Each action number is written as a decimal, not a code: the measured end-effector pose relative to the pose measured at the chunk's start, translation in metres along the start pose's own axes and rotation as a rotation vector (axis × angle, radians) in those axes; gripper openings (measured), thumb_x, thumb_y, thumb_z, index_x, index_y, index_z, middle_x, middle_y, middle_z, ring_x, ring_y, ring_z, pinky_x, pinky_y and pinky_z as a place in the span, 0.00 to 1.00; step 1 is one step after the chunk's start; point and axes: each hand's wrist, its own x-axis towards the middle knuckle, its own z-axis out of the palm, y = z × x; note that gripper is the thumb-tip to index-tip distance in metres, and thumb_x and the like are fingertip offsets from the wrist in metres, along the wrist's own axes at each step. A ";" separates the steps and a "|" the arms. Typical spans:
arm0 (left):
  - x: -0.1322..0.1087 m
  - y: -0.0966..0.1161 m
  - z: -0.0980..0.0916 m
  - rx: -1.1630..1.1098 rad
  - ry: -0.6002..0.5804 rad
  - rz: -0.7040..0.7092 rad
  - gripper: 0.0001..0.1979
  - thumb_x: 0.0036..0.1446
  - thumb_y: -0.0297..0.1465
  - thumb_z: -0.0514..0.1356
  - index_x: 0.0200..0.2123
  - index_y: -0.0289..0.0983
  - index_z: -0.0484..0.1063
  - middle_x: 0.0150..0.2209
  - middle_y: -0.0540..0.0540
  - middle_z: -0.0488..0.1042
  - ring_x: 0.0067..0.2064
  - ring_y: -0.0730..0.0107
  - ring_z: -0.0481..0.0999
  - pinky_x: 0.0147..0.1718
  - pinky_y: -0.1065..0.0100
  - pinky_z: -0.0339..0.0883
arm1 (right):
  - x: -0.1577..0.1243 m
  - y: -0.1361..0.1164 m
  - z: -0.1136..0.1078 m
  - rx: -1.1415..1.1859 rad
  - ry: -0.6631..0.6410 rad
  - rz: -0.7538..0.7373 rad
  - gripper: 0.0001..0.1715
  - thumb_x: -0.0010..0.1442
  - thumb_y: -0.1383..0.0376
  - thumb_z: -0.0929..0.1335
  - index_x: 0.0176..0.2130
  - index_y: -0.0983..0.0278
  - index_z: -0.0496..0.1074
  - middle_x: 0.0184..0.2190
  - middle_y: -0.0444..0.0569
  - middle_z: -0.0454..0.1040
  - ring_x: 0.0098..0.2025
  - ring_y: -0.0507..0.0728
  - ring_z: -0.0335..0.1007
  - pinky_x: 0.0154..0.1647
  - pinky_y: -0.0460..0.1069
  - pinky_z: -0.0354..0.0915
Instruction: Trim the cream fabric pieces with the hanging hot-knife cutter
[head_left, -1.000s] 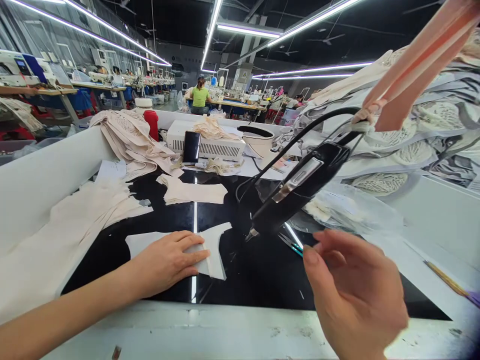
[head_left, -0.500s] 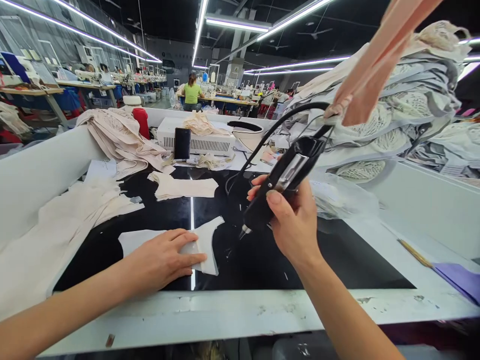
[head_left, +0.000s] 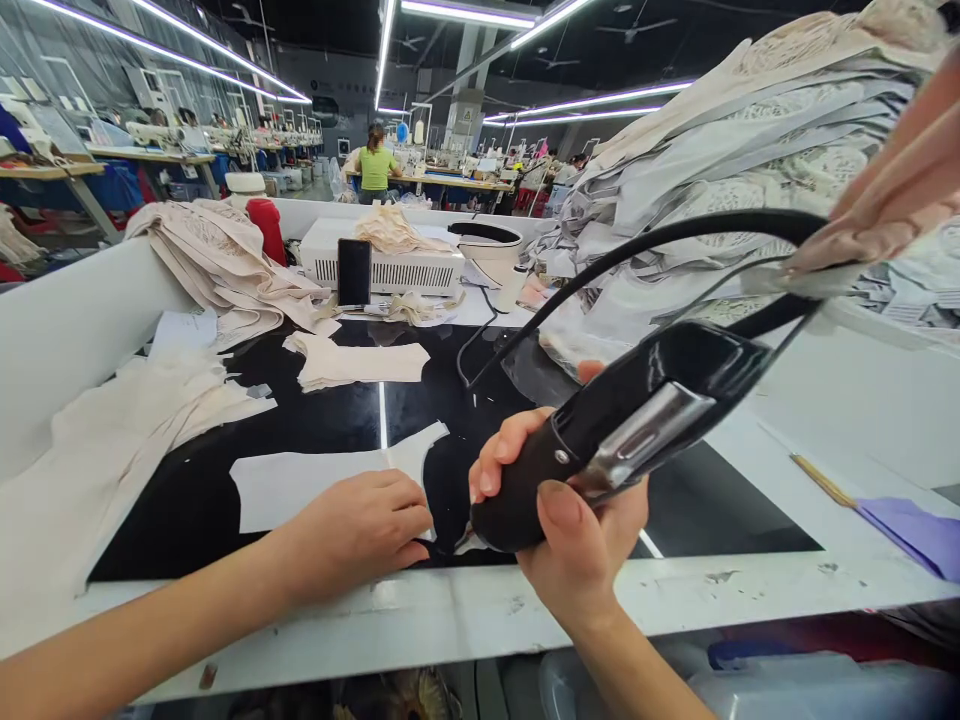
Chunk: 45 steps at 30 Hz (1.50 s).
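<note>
My right hand (head_left: 581,560) is wrapped round a black corded hand tool (head_left: 607,425) with a metal lever along its side. The tool tilts down to the left, and its tip is hidden behind its rounded nose. A black cable and pinkish cloth strip (head_left: 877,225) lead from its back end. A cut white fabric piece (head_left: 292,482) lies flat on the black board (head_left: 187,510). Over its lower right corner my left hand (head_left: 367,530) is closed, fingers bent on the fabric edge, close to the tool's nose.
Cream cut pieces (head_left: 367,360) lie farther back on the board, with more cream fabric (head_left: 112,440) at left. Behind stand a white vented box (head_left: 412,268) and a phone (head_left: 354,272). Garments (head_left: 705,190) are piled high at right. A yellow-handled tool (head_left: 821,480) lies near purple cloth (head_left: 911,530).
The tool in my right hand has come nearer and lower, its nose now beside the fabric's edge. My left hand slid toward the lower right corner, its flat fingers now bent.
</note>
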 end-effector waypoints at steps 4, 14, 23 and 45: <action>0.003 -0.002 0.006 -0.004 0.044 0.017 0.09 0.70 0.25 0.58 0.33 0.36 0.71 0.33 0.47 0.75 0.36 0.64 0.75 0.38 0.65 0.71 | -0.003 0.005 0.005 0.015 0.013 -0.027 0.17 0.62 0.57 0.76 0.46 0.54 0.67 0.34 0.39 0.73 0.25 0.51 0.71 0.20 0.46 0.70; 0.000 -0.003 0.006 -0.183 0.066 -0.042 0.10 0.72 0.26 0.55 0.37 0.37 0.74 0.36 0.46 0.76 0.39 0.65 0.75 0.41 0.66 0.70 | 0.000 0.014 0.012 -0.025 0.070 -0.058 0.19 0.61 0.55 0.76 0.44 0.54 0.66 0.33 0.40 0.73 0.24 0.52 0.71 0.20 0.48 0.70; -0.007 -0.005 0.005 -0.199 0.061 -0.024 0.12 0.74 0.27 0.52 0.44 0.36 0.76 0.42 0.43 0.79 0.43 0.64 0.77 0.44 0.65 0.73 | -0.002 0.017 0.011 -0.085 0.055 -0.055 0.19 0.62 0.54 0.75 0.44 0.55 0.64 0.33 0.40 0.73 0.24 0.52 0.71 0.20 0.49 0.71; -0.015 -0.008 0.002 0.071 0.048 0.125 0.10 0.74 0.26 0.54 0.50 0.32 0.75 0.46 0.39 0.80 0.50 0.63 0.80 0.56 0.63 0.74 | -0.002 0.015 0.013 -0.067 0.061 -0.059 0.17 0.62 0.55 0.75 0.44 0.55 0.66 0.33 0.41 0.72 0.24 0.51 0.72 0.19 0.48 0.71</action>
